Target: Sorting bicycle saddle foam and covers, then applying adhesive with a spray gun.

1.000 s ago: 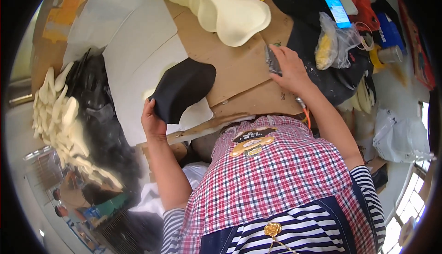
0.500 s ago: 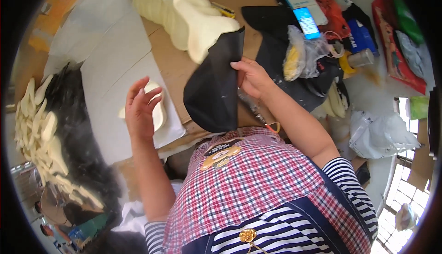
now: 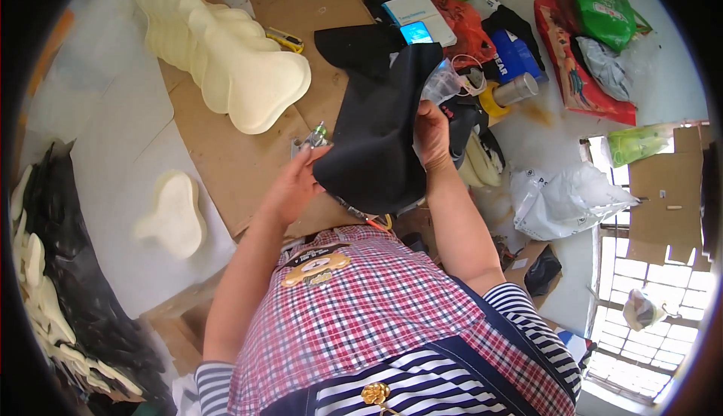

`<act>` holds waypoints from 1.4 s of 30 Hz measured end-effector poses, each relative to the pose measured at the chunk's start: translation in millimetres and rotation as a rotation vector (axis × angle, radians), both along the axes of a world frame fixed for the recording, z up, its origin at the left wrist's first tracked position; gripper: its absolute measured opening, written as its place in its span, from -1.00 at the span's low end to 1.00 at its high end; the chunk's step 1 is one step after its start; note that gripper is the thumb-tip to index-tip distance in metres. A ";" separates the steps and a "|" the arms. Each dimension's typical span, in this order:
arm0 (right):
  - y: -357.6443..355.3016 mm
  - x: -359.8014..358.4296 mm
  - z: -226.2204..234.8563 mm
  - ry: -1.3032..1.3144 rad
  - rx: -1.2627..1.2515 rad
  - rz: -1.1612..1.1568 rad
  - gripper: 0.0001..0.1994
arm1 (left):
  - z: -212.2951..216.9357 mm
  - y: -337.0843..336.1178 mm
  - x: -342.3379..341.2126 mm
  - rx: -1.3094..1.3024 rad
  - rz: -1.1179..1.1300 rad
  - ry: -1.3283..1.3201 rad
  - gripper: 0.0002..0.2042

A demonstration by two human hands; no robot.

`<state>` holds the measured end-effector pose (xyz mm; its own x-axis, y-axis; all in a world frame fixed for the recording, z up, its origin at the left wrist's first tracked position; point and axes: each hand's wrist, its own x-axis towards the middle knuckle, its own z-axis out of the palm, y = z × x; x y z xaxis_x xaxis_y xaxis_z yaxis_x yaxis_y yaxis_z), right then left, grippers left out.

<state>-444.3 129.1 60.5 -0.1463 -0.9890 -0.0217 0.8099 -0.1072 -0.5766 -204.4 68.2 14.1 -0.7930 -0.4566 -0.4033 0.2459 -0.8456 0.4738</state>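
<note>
A limp black sheet of cover material (image 3: 380,130) hangs between my hands, folded over and curved at its lower end. My right hand (image 3: 433,137) is closed on its right edge. At its left edge, my left hand (image 3: 295,186) has its fingers against the material and appears to pinch it. Just beyond that hand, a metal spray gun (image 3: 316,137) shows partly, with its hose running below the sheet. To the left, a single cream foam saddle pad (image 3: 179,212) lies on white paper. Farther off, a leaning row of such foam pads (image 3: 218,58) rests on cardboard.
A yellow utility knife (image 3: 286,40) lies beside the foam row. Another black sheet (image 3: 350,43), a lit phone (image 3: 416,33), a white box (image 3: 422,15) and several bags crowd the far right. Loose foam pieces (image 3: 38,280) lie on black plastic at far left.
My left hand has moved right, from above the single foam pad to the black sheet's left edge. The sheet has turned and folded. The view has shifted to the right.
</note>
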 end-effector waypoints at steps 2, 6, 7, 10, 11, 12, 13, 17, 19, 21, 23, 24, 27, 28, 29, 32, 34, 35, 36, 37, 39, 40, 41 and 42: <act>2.2 -4.3 10.3 0.082 0.165 -0.154 -0.68 | -12.9 -3.8 -2.9 -0.206 0.013 -0.163 -0.59; 6.2 -22.3 8.8 0.092 0.152 -0.194 -0.72 | -82.7 -20.7 3.5 -0.903 -0.012 -0.953 -0.50; 10.0 -30.6 7.7 0.181 0.154 -0.280 -0.75 | -78.0 -20.0 -4.4 -0.908 -0.028 -0.946 -0.50; 14.3 -26.6 18.3 0.347 0.227 -0.370 -0.78 | -49.7 -18.0 -21.6 -1.319 -0.086 -1.318 -0.45; 14.9 -22.4 23.3 0.431 0.291 -0.366 -0.78 | -43.6 -22.6 -26.5 -1.253 -0.132 -1.355 -0.44; 14.1 -36.2 -8.8 0.447 0.356 -0.347 -0.86 | -39.9 -24.6 -29.6 -1.187 -0.177 -1.392 -0.43; 16.9 -44.5 -17.2 0.693 0.507 -0.192 -0.85 | -41.2 -21.8 -30.4 -1.195 -0.183 -1.395 -0.43; -4.8 9.6 -33.0 0.788 0.424 -0.272 -0.76 | -70.5 -38.4 -12.0 -1.124 -0.095 -1.218 -0.47; -9.1 15.4 -38.5 1.005 0.375 -0.293 -0.84 | -79.4 -44.1 -2.2 -0.862 -0.186 -1.039 -0.49; -10.3 14.3 -41.2 1.045 0.392 -0.223 -0.84 | -79.8 -33.1 5.2 -0.625 -0.067 -0.788 -0.61; -10.8 15.2 -39.2 0.710 0.372 -0.223 -0.76 | -67.1 -12.8 9.5 -0.504 0.074 -0.629 -0.65; -11.2 13.9 -35.5 0.704 0.373 -0.222 -0.76 | -58.0 -3.2 12.9 -0.379 0.214 -0.464 -0.69; -6.1 20.6 -25.1 0.349 0.251 -0.221 -0.77 | -35.2 14.7 36.4 -0.362 0.247 -0.356 -0.69; -1.7 25.0 -24.8 0.327 0.238 -0.139 -0.77 | -26.6 17.1 42.7 -0.362 0.235 -0.345 -0.67; 1.8 30.9 -24.8 0.305 0.224 -0.059 -0.77 | -22.5 18.6 48.1 -0.363 0.249 -0.354 -0.67; 9.6 55.0 -24.7 0.660 0.197 0.201 -0.82 | -10.3 23.2 56.9 -0.394 0.230 -0.305 -0.66; 13.6 71.1 -23.3 0.838 0.180 0.326 -0.84 | 0.9 27.1 55.7 -0.430 0.235 -0.282 -0.66; 14.5 80.7 -21.8 0.661 0.160 0.301 -0.83 | 5.4 28.1 57.3 -0.429 0.234 -0.282 -0.66; 14.4 88.4 -20.2 0.484 0.141 0.272 -0.81 | 9.5 28.7 59.8 -0.428 0.216 -0.267 -0.65; 13.8 91.9 -18.4 0.486 0.144 0.259 -0.81 | 12.5 27.4 61.4 -0.428 0.189 -0.247 -0.65; 13.4 97.4 -15.7 0.185 0.081 0.385 -0.81 | 18.2 29.5 72.5 -0.475 0.193 -0.275 -0.65; 13.4 99.7 -24.8 0.282 0.077 0.376 -0.82 | 19.9 29.9 76.3 -0.525 0.205 -0.303 -0.65; 12.4 109.5 -17.1 0.386 0.112 0.332 -0.83 | 20.1 30.6 82.5 -0.529 0.178 -0.289 -0.65; 11.1 117.2 -13.7 0.439 0.114 0.288 -0.83 | 19.8 31.6 89.5 -0.531 0.217 -0.302 -0.66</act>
